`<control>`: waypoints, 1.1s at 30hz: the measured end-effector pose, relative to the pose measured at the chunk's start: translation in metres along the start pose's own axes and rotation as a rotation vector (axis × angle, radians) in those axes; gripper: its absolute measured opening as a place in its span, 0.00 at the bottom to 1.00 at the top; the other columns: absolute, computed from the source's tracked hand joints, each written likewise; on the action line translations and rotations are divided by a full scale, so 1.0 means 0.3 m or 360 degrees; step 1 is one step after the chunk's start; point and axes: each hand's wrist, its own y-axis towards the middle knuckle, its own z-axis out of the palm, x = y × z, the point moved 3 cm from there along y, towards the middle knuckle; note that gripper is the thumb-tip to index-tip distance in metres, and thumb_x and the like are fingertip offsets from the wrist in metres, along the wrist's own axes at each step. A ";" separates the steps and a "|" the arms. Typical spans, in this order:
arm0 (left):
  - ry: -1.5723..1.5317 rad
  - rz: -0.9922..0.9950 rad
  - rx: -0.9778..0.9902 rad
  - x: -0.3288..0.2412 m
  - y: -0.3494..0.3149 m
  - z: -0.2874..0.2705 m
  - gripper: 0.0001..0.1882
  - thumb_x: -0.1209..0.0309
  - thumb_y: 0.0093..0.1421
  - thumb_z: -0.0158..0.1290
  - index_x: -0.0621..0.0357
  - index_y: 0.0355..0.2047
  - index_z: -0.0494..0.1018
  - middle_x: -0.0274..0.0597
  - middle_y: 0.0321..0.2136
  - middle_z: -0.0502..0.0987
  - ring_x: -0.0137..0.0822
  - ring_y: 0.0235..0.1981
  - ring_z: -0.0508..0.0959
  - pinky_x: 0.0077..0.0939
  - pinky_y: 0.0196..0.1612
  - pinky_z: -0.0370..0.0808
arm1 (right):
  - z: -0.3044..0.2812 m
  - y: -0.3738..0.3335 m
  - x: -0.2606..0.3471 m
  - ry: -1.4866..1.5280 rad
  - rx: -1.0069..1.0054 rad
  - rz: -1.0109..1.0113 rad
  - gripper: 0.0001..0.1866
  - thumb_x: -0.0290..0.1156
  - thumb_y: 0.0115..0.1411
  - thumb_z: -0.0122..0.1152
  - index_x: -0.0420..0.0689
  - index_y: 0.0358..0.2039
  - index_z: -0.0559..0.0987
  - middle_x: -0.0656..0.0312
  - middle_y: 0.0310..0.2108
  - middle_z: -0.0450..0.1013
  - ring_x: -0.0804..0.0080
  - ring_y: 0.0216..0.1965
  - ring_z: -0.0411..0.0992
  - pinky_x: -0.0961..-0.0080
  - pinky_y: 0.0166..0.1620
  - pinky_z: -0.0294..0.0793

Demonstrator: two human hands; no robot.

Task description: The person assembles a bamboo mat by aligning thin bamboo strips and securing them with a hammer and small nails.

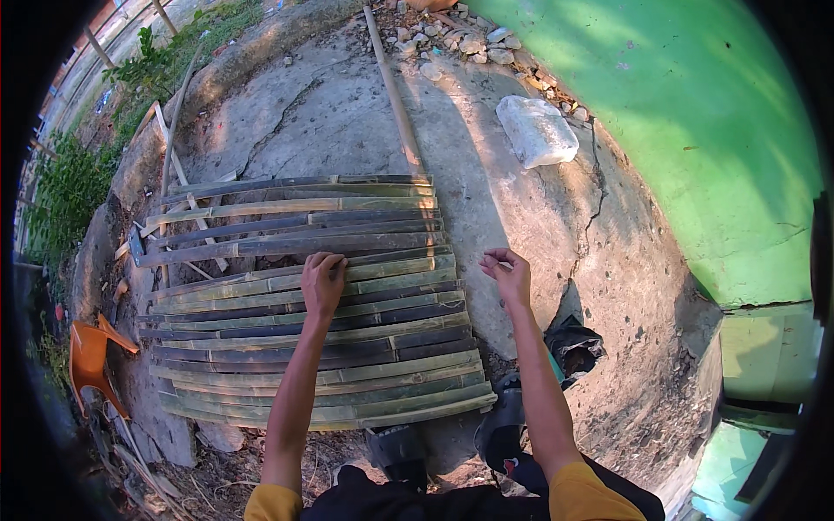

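Split bamboo slats [347, 356] lie side by side in front of me, forming a panel across long poles. Over the middle of the slats is my left hand [323, 285], its fingers curled in and closed; whatever they may hold is hidden. My right hand [509, 276] is raised just past the slats' right ends, thumb and fingertips pinched together. Anything in that pinch is too small to make out. A gap shows between the upper group of slats and the lower, tighter group. One bamboo pole [393, 91] sticks out beyond the far slats.
A white plastic-wrapped block [537, 130] rests on the cracked concrete, near rubble [473, 43] and a green wall [695, 130]. To the right of my feet sits a black plastic bag [575, 352]. At the left are an orange plastic chair [89, 365] and wooden sticks [178, 165].
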 end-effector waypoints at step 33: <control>-0.1130 -0.0251 0.0694 -0.444 -0.036 0.408 0.20 0.80 0.55 0.65 0.58 0.49 0.79 0.43 0.34 0.84 0.38 0.35 0.83 0.33 0.41 0.79 | 0.122 -0.050 -0.052 -0.0110 0.0032 -0.0052 0.07 0.20 0.63 0.68 0.36 0.41 0.86 0.59 0.35 0.82 0.76 0.38 0.81 0.79 0.46 0.82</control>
